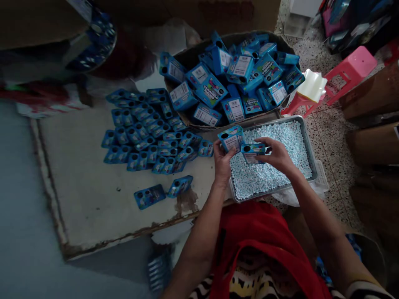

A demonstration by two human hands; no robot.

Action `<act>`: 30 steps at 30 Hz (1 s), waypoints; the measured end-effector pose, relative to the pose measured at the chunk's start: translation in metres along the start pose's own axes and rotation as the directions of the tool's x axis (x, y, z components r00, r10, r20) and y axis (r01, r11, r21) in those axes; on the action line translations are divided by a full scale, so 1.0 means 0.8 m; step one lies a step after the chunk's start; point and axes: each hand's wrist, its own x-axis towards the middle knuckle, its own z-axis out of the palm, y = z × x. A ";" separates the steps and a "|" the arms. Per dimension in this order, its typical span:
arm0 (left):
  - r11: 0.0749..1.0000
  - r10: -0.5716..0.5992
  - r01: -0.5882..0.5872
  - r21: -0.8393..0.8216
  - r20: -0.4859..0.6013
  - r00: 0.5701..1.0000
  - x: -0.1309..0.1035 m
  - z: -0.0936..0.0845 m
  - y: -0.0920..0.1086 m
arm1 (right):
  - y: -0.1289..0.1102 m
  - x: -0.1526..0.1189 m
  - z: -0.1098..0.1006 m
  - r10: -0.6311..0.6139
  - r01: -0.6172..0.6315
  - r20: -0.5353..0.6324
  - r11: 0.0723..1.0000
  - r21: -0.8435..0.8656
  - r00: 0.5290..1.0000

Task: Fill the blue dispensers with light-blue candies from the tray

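Observation:
Fingers of my left hand (222, 162) are wrapped round a small blue candy box (231, 138), tilted with its white label toward me. A second blue candy box (253, 153) is pinched between the thumb and fingers of my right hand (276, 154). It has a dark round hole at its top left. Both boxes are above a metal tray (314, 166) filled with small pale blue and white candies (264, 178). The two boxes are close together; whether they touch I cannot tell.
A large carton (202, 126) heaped with blue boxes (212, 89) stands behind the tray. Several blue boxes with holes (143, 133) stand grouped on the worn table (93, 199), two apart nearer me. Pink stools (358, 68) stand on the speckled floor at right.

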 end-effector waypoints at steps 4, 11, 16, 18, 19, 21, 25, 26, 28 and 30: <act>0.998 -0.057 0.054 0.028 0.127 0.990 -0.011 0.009 0.010 | 0.007 -0.007 -0.014 -0.025 0.009 0.063 0.969 0.249 0.998; 0.982 -0.183 0.189 0.021 0.365 0.913 -0.054 0.022 0.020 | 0.023 -0.003 -0.001 0.100 -0.101 0.023 0.912 0.398 0.995; 0.915 -0.290 0.113 0.387 0.438 0.851 -0.047 0.015 0.020 | 0.033 -0.023 -0.010 0.111 -0.115 -0.085 0.993 -0.034 0.990; 0.864 -0.345 0.024 0.502 0.557 0.756 -0.024 0.008 0.020 | 0.031 -0.022 -0.015 0.046 -0.040 0.034 0.985 -0.168 0.998; 0.839 -0.378 -0.030 0.543 0.622 0.685 -0.010 0.006 0.021 | 0.030 -0.017 -0.015 0.027 -0.003 0.135 0.986 -0.169 0.990; 0.807 -0.447 -0.108 0.581 0.719 0.532 0.019 0.004 0.020 | 0.035 -0.002 -0.011 0.027 0.005 0.322 0.995 -0.096 0.946; 0.818 -0.365 -0.160 0.553 0.713 0.599 0.046 0.009 0.025 | 0.065 0.022 0.004 0.274 -0.360 0.395 0.919 0.163 0.877; 0.813 -0.269 -0.225 0.537 0.689 0.673 0.039 0.010 0.029 | 0.075 0.021 0.008 0.351 -0.454 0.373 0.859 0.238 0.859; 0.750 -0.070 -0.417 0.514 0.688 0.722 0.009 0.013 0.038 | 0.090 0.008 0.017 0.447 -0.542 0.318 0.767 0.344 0.836; 0.640 0.014 -0.583 0.500 0.751 0.660 -0.038 0.017 0.041 | 0.098 -0.014 0.030 0.454 -0.508 0.228 0.782 0.361 0.861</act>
